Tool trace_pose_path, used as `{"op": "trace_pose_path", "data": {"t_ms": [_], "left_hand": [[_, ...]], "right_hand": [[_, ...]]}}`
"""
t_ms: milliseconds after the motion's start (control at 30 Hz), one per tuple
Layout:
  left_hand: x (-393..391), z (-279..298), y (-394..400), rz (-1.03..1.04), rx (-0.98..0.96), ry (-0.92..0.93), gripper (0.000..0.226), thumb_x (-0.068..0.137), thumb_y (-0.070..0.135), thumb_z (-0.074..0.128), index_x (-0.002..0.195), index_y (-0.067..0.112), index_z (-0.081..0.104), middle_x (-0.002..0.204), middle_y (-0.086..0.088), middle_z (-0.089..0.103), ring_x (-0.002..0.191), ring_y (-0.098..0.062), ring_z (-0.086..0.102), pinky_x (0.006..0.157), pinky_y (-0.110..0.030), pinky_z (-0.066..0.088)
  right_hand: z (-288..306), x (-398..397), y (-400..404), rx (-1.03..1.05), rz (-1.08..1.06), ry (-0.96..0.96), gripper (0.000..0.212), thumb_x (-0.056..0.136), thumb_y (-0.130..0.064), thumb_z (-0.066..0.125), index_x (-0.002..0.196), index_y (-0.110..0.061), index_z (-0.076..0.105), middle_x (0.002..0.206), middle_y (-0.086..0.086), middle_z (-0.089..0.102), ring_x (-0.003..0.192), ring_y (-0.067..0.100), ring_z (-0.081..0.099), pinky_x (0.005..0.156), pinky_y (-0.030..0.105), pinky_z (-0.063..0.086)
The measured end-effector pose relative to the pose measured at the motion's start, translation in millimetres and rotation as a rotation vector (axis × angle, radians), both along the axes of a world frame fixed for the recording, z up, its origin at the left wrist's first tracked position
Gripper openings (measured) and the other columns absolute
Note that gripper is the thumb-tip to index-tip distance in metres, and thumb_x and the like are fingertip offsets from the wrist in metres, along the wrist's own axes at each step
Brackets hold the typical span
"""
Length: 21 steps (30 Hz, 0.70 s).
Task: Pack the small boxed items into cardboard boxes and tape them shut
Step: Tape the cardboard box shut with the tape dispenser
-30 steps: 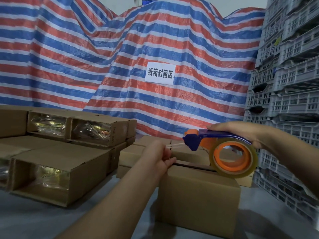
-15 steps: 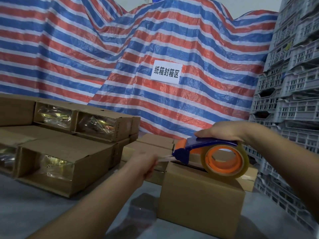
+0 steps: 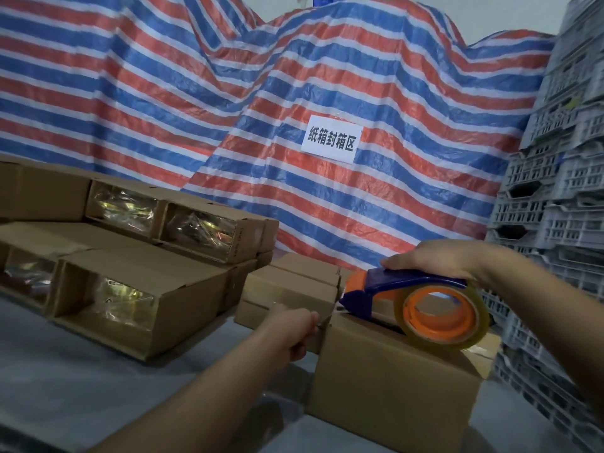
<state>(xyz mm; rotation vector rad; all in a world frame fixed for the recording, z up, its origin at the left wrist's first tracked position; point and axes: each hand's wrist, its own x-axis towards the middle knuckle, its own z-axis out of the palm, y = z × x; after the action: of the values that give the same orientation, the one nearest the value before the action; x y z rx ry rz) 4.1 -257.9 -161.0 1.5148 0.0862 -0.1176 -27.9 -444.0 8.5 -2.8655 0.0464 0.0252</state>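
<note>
While the right hand [image 3: 434, 259] wraps the blue-and-orange tape dispenser [image 3: 415, 302] on the closed brown cardboard box [image 3: 392, 384] at lower right of frame, the left hand [image 3: 294, 325] pinches the clear tape end at the box's near corner, likely anchoring it before the seam pass.

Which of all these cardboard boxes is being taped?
The plain brown cardboard box nearest the camera: the blue-and-orange tape dispenser rests on its top.

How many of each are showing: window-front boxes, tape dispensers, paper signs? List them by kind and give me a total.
Window-front boxes: 4
Tape dispensers: 1
Paper signs: 1
Total: 6
</note>
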Motion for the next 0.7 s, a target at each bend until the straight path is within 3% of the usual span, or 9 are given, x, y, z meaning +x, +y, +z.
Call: {"op": "trace_pose_path", "data": {"t_ms": [133,300,533,600,700], "left_hand": [[-1.4,-2.4,-8.5,-0.015,0.103,0.007,0.019,0.097,0.026,0.057,0.107,0.011,0.057,0.076,-0.002,0.049,0.057,-0.009,0.042,0.039,-0.017,0.038],[2.2,-2.4,-7.9,-0.032,0.228,-0.026,0.015,0.095,0.026,0.057,0.104,0.013,0.055,0.076,-0.002,0.051,0.057,-0.010,0.043,0.038,-0.017,0.038],[8.6,-15.2,-10.4,-0.023,0.316,0.029,0.029,0.092,0.046,0.057,0.092,0.018,0.052,0.082,-0.002,0.053,0.067,-0.013,0.050,0.052,-0.025,0.039],[9.4,-24.3,-6.6,-0.038,0.376,-0.010,0.030,0.092,0.051,0.056,0.094,0.021,0.053,0.088,-0.002,0.054,0.076,-0.014,0.052,0.056,-0.027,0.038],[9.3,-24.1,1.3,-0.039,0.363,-0.200,0.015,0.099,0.036,0.050,0.096,0.023,0.057,0.085,0.002,0.057,0.073,-0.009,0.054,0.059,-0.024,0.041]], "right_hand": [[-0.8,0.9,1.2,-0.027,0.004,-0.020,0.048,0.096,-0.062,0.048,0.094,-0.019,0.069,0.068,-0.003,0.075,0.054,0.006,0.068,0.059,0.021,0.047],[-2.1,1.2,4.7,-0.047,0.016,-0.033,0.048,0.097,-0.062,0.047,0.097,-0.020,0.070,0.074,-0.003,0.076,0.059,0.005,0.070,0.064,0.023,0.048],[-2.7,0.0,6.0,-0.032,0.031,-0.019,0.042,0.099,-0.058,0.046,0.103,-0.022,0.065,0.073,-0.007,0.076,0.062,0.004,0.071,0.054,0.015,0.048],[-2.5,-0.1,6.0,-0.018,0.035,-0.013,0.040,0.099,-0.057,0.046,0.105,-0.022,0.064,0.074,-0.006,0.076,0.063,0.004,0.072,0.057,0.017,0.048],[-2.6,1.1,4.9,-0.049,0.068,-0.014,0.039,0.099,-0.058,0.047,0.108,-0.024,0.065,0.078,-0.008,0.076,0.068,0.004,0.072,0.062,0.018,0.049]]}}
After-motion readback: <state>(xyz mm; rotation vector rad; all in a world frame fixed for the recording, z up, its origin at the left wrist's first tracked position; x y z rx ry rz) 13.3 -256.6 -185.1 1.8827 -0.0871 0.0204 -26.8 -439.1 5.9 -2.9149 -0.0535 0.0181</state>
